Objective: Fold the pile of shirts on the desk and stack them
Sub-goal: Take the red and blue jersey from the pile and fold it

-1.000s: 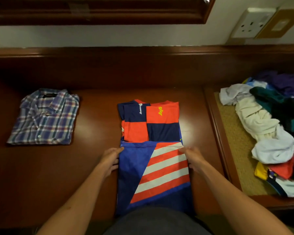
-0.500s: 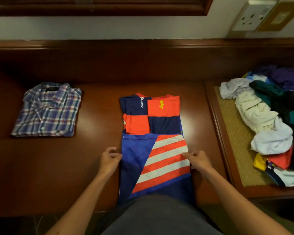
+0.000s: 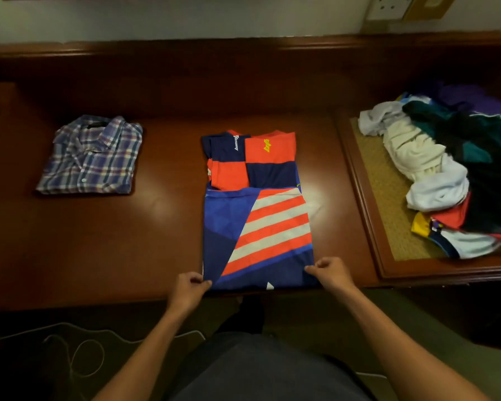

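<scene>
Hands pinch the jersey's near corners at frame centre, left hand, right hand. Plaid shirt lies folded upper left; pile at right remains unfolded, nothing stacked yet.

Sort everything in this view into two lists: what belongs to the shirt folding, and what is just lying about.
Part of the job:
- sports jersey, half folded, bottom corners pinched by left hand and right hand
- folded plaid shirt
- pile of unfolded shirts
- desk

Lying about:
- wall socket
- white cable on the floor
- woven mat under the pile
</scene>
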A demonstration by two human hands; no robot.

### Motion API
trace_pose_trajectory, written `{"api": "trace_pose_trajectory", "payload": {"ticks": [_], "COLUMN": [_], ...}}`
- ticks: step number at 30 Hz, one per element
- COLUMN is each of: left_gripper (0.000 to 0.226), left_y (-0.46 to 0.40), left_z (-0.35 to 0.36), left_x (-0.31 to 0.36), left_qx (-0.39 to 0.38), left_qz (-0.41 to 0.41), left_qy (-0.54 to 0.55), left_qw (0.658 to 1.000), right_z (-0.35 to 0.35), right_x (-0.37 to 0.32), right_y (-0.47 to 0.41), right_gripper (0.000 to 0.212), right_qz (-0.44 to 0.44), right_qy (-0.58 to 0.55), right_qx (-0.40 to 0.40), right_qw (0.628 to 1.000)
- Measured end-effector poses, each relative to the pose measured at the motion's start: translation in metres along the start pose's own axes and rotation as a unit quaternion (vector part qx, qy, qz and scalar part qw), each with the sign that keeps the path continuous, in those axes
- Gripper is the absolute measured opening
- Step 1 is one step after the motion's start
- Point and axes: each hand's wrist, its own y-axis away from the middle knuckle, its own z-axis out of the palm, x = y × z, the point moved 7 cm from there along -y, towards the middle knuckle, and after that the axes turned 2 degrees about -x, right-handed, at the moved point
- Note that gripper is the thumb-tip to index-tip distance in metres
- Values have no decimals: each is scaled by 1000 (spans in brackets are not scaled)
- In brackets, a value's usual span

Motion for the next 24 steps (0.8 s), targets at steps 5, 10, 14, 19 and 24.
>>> {"api": "trace_pose_trajectory", "payload": {"ticks": [5,10,14,19,24], "left_gripper": [10,8,12,7,10], "left_y": [24,33,32,31,31], "left_z": [-15,-17,-5,-3,-9], "left_x": [12,-10,-32,-38,-30], "left_qx": [75,74,11,-15,28], "left_qz": [85,31,-51,-73,-23], "left_qy": [78,148,147,171,77], "left_qw": [990,986,988,982,996], "right_z": [-11,-16,9,8,8], "right_x": [-14,-7,26,22,17], "right_y": [28,54,52,52,50], "right_gripper": [16,7,6,11,17], "right_qz": [-104,-146,-27,-23,-133], "right_qy": [-81,-196,-239,-250,16], "right_qx": [61,36,-42,-37,66], "right_qw": [989,969,970,967,989]}}
